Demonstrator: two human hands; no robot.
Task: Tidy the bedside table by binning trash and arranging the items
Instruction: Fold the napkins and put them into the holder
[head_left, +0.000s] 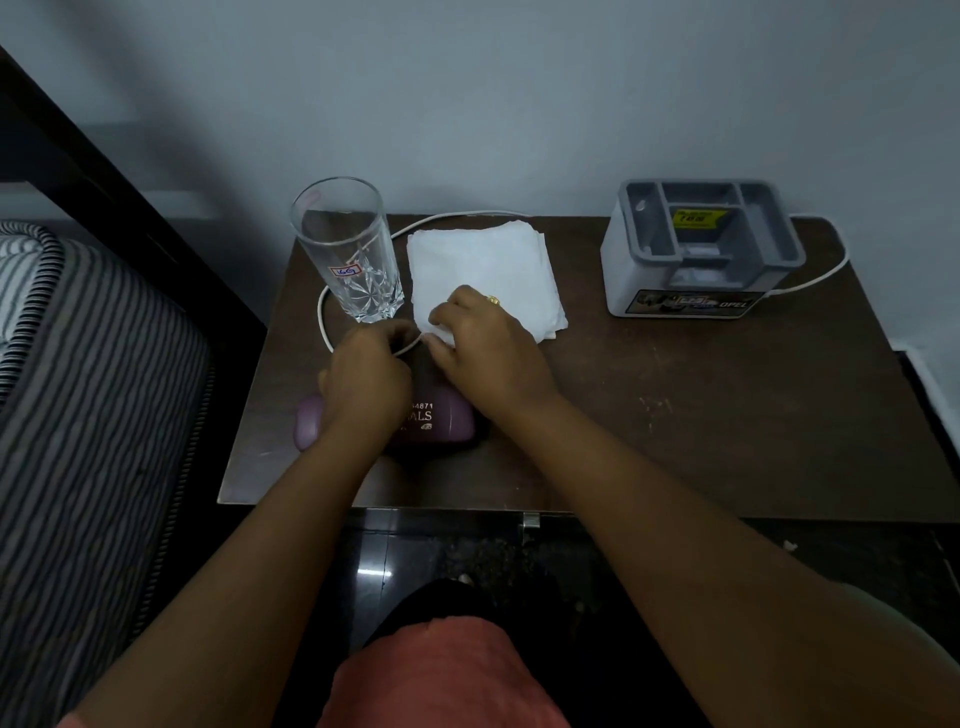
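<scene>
On the brown bedside table (675, 415) a white cable (324, 317) loops around a clear glass (345, 249) and behind a folded white cloth (483, 275). My left hand (363, 379) and my right hand (483, 348) meet over the cable's near end, fingers pinched on it just in front of the glass and the cloth's near corner. Under my hands lies a purple case (441, 421) with white lettering, partly hidden by my left wrist. The cable's tip is hidden by my fingers.
A grey organiser box (696, 260) with several compartments stands at the back right, the cable running behind it and off its right side. A striped mattress (93, 415) and dark bed frame border the table's left. Dark floor lies below the front edge.
</scene>
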